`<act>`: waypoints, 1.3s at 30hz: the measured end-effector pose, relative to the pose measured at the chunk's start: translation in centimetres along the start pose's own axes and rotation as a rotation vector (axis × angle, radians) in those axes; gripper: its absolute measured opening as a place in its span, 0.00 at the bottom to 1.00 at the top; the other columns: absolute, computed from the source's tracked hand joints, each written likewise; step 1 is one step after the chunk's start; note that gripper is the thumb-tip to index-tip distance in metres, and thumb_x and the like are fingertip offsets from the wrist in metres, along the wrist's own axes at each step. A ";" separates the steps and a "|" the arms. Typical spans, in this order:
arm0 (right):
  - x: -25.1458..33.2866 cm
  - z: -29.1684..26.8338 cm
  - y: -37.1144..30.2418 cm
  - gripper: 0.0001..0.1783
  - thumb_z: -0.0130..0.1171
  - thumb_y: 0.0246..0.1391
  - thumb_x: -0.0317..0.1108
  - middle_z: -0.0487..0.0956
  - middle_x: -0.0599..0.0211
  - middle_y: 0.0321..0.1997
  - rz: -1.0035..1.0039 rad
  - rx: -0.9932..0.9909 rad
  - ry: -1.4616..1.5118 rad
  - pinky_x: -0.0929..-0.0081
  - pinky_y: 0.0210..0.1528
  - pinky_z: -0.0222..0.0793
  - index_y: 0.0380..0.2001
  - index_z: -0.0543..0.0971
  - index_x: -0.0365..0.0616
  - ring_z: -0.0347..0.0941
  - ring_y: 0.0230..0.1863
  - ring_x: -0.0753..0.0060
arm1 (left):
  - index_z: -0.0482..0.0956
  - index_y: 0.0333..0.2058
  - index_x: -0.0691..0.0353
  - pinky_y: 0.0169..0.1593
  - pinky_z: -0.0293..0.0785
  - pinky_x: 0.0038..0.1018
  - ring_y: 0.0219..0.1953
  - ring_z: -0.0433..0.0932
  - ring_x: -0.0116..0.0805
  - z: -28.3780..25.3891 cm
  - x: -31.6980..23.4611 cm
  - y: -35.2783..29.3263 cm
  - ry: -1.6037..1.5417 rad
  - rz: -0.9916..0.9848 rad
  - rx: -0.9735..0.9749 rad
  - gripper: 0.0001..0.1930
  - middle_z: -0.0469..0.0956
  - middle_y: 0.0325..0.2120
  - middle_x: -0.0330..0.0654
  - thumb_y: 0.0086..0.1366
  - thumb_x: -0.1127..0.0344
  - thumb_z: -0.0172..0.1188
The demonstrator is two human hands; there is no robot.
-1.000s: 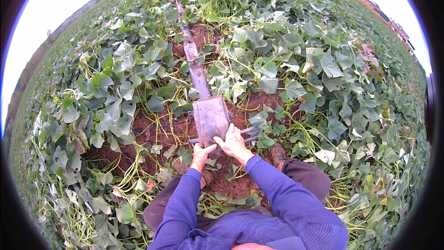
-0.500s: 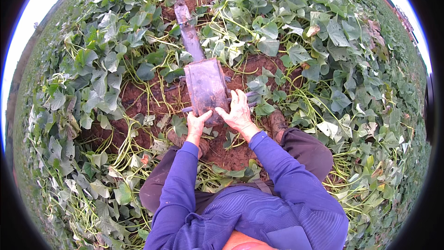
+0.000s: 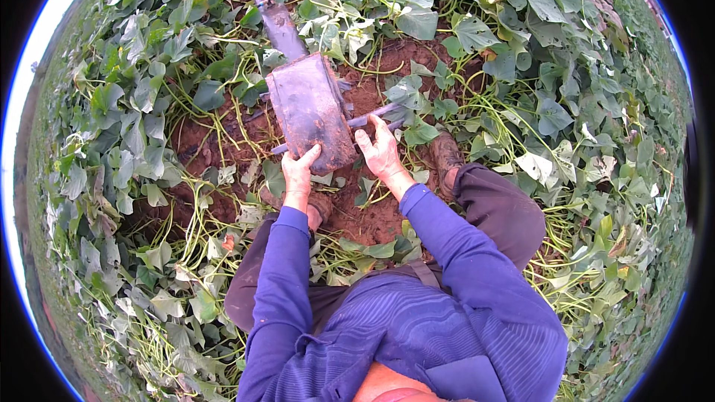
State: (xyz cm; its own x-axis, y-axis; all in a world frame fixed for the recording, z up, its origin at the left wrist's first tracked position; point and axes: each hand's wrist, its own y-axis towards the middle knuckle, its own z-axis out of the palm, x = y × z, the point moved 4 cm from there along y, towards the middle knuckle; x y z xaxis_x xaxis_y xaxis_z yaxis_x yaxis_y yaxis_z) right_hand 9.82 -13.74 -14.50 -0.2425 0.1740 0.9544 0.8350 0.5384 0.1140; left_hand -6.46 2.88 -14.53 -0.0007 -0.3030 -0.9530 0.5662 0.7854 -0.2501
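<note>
A rectangular, rust-stained metal plate or box [image 3: 309, 100] lies tilted over bare red soil, at the near end of a long metal pole [image 3: 277, 26]. My left hand [image 3: 298, 177] grips its near left edge, thumb on top and fingers hidden underneath. Just off the right edge is my right hand [image 3: 383, 155], thumb and forefinger apart. Its fingertips are close to a thin metal bar [image 3: 380, 115] that sticks out from under the plate; whether they touch it I cannot tell.
Leafy green vines [image 3: 141, 134] cover the ground all round. Reddish soil [image 3: 365, 219] shows between my feet, with a muddy shoe [image 3: 447, 155] on the right. My bent knees [image 3: 500, 205] frame the spot on either side.
My right hand has come off the plate's near edge and moved to its right side. In the picture, plate and pole have shifted up and left, partly as the view moved.
</note>
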 end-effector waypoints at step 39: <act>-1.7 2.2 0.2 0.60 0.85 0.38 0.45 0.76 0.50 0.63 0.055 0.145 0.347 0.63 0.67 0.68 0.69 0.61 0.34 0.73 0.63 0.59 | 0.76 0.55 0.68 0.55 0.79 0.31 0.47 0.83 0.34 2.0 3.4 -3.6 0.052 0.061 -0.021 0.27 0.84 0.49 0.45 0.59 0.70 0.77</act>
State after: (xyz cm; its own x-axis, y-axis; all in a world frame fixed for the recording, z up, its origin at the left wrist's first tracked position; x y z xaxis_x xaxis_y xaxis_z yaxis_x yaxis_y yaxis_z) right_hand 9.32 -12.12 -16.74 0.0033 -0.0698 0.9976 0.7575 0.6514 0.0431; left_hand -6.90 -2.03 -16.51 -0.0102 -0.2263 -0.9740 0.5488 0.8130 -0.1946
